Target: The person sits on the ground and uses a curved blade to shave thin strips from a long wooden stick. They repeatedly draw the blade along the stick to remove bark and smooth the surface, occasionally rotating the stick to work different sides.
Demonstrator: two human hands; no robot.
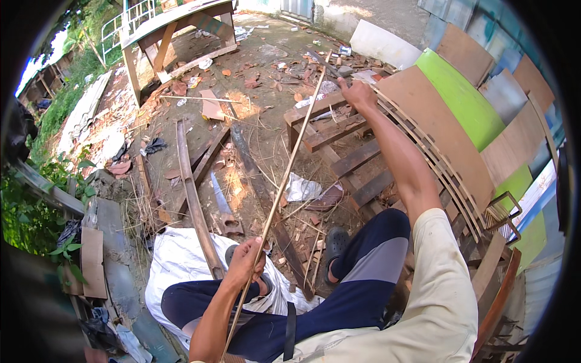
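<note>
My left hand [245, 263] is closed around a long, thin bamboo strip [295, 151], which slants from beside my body up toward the far middle. Stretched far forward on the right, my right hand [357, 94] grips a dark, long-bladed knife [327, 68]. Its blade points away to the left and lies close to the strip's far end; whether they touch I cannot tell. Below, left of the strip, a split bamboo length [189, 181] leans against the white sack [175, 260] by my left leg. A handsaw [221, 196] lies on the ground beside it.
A wooden slatted frame [357, 158] stands to the right, with several thin strips [433, 154] lying along boards [448, 133] there. A dark plank [260, 187] crosses the littered ground. Far left is a wooden table [181, 24]; a low block wall [112, 242] runs along the near left.
</note>
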